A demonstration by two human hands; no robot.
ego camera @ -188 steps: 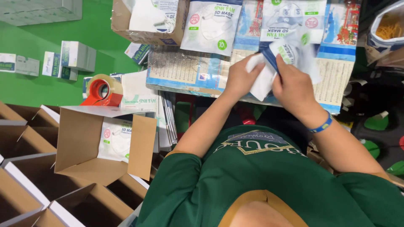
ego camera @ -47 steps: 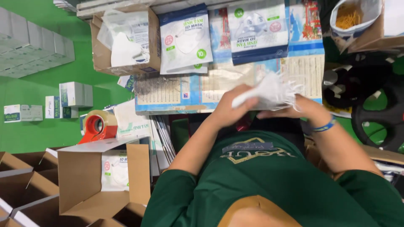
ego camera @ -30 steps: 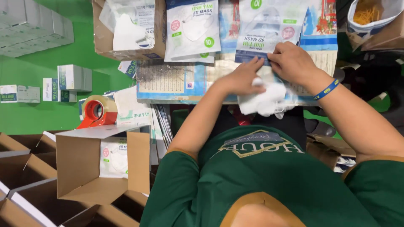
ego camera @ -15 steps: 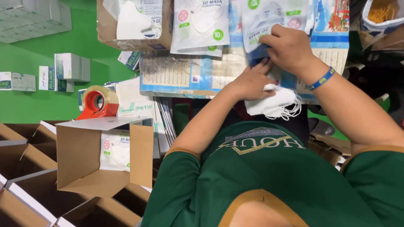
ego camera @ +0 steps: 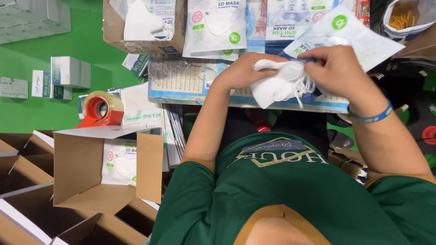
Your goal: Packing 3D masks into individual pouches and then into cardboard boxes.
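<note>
green floor (ego camera: 32, 113) bears small boxes (ego camera: 68, 72) and tape dispenser (ego camera: 100, 109).

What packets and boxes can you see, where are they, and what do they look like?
Mask pouch: top middle, flat, white with a green dot.
Second pouch: by the right hand, white and blue.
Open cardboard box: lower left, brown, a white pouch inside.
Small cartons: left on the green surface, white and green.
Tape dispenser: left, red.

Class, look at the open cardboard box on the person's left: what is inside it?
Inside the open cardboard box lies a flat white packet of face masks, leaning against the back wall. The front flap covers the packet's right edge, so anything beneath or behind it cannot be seen.
</note>
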